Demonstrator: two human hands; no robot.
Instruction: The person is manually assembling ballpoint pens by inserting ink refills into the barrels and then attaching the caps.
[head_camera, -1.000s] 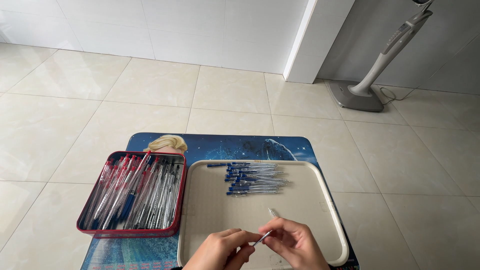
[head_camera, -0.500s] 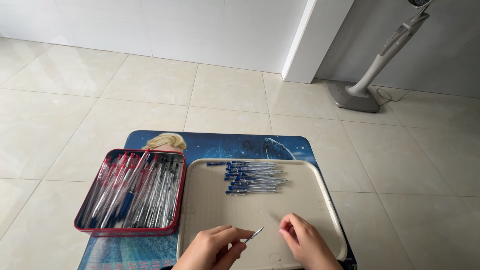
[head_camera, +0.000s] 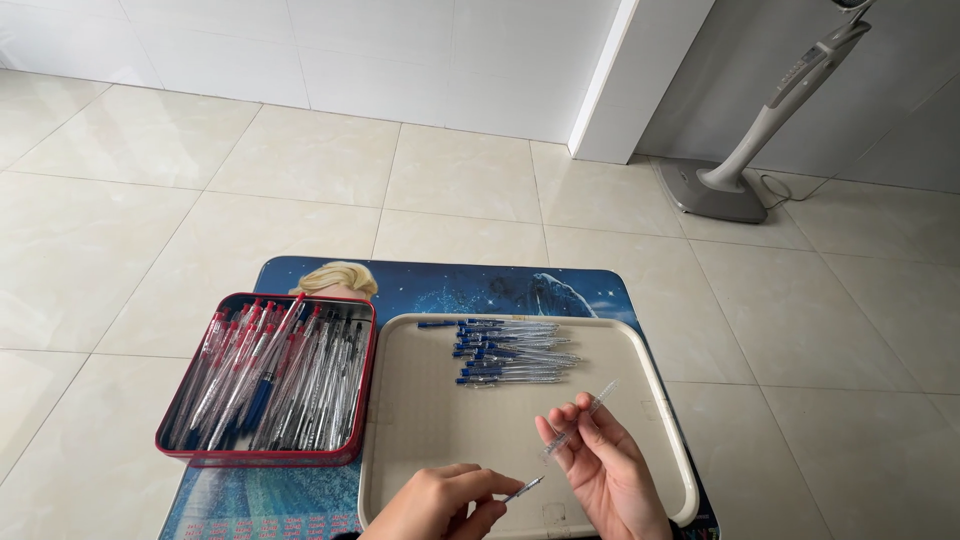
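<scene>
A low table (head_camera: 600, 290) with a blue printed top stands on the pale tiled floor (head_camera: 300, 170), and a grey upright appliance (head_camera: 740, 150) stands on its base near the wall. On the table a cream tray (head_camera: 420, 420) lies beside a red tin (head_camera: 350, 455) packed with clear pens, some red-capped, some dark, one blue. At the far end of the tray a small heap of blue-capped pens (head_camera: 510, 352) lies in rough rows, well apart from both hands.

The right hand (head_camera: 605, 470) is half open over the tray, palm up, with a clear pen barrel (head_camera: 580, 420) pinched between thumb and fingers; the barrel slants up and away past the fingertips. The left hand (head_camera: 440, 500) is closed on a thin ink refill (head_camera: 524, 488), whose tip points toward the right hand without touching it. Most of the refill is hidden inside the left fingers, both wrists are cut off by the lower edge, and whether the barrel is empty is hard to make out
</scene>
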